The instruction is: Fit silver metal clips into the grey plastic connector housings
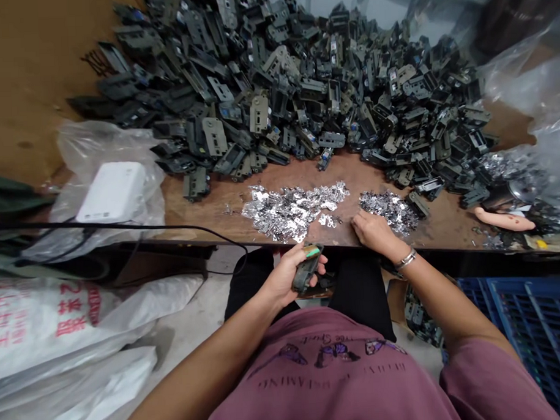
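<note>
My left hand is closed around a dark grey-green housing, held just off the table's front edge above my lap. A bright green spot shows near its thumb. My right hand rests at the table edge, its fingertips pinched together beside a pile of small dark metal parts; whatever is between them is too small to make out. Left of it lies a pile of shiny flat metal pieces, with a few strays nearest the right hand.
A large heap of similar dark housings covers the back of the wooden table. A white box sits on plastic at left, with a black cable crossing the front edge. Blue crates stand at lower right, white sacks at lower left.
</note>
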`<action>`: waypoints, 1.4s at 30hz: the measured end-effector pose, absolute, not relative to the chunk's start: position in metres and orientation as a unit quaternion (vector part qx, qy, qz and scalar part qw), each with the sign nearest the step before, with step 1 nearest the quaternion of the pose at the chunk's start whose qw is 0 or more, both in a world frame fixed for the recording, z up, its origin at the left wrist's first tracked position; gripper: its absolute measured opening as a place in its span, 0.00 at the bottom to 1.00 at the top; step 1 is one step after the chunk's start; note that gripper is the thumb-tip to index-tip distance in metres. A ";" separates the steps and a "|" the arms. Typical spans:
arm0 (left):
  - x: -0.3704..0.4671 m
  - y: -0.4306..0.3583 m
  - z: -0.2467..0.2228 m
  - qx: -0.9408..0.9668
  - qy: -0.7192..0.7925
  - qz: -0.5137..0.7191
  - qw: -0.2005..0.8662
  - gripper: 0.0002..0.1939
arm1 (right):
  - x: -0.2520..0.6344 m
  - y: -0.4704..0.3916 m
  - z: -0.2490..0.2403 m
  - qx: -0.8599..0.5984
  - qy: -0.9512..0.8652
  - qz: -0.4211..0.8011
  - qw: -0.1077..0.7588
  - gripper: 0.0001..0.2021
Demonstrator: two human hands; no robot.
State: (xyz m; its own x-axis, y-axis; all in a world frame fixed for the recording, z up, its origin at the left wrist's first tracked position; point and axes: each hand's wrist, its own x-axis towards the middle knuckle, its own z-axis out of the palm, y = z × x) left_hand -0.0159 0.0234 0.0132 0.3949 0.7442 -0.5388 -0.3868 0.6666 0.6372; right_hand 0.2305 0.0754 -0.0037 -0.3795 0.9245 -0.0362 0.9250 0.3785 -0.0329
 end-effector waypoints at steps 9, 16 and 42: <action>0.000 0.020 0.017 0.250 0.432 0.334 0.800 0.13 | 0.198 0.089 -0.010 0.618 0.770 -0.111 -0.114 0.06; -0.011 0.018 0.017 0.236 0.464 0.358 0.775 0.12 | 0.216 0.080 -0.008 0.604 0.796 -0.031 -0.023 0.10; 0.006 0.007 0.012 0.374 0.450 0.364 0.724 0.17 | 0.164 0.002 0.003 0.522 0.658 -0.305 -0.449 0.04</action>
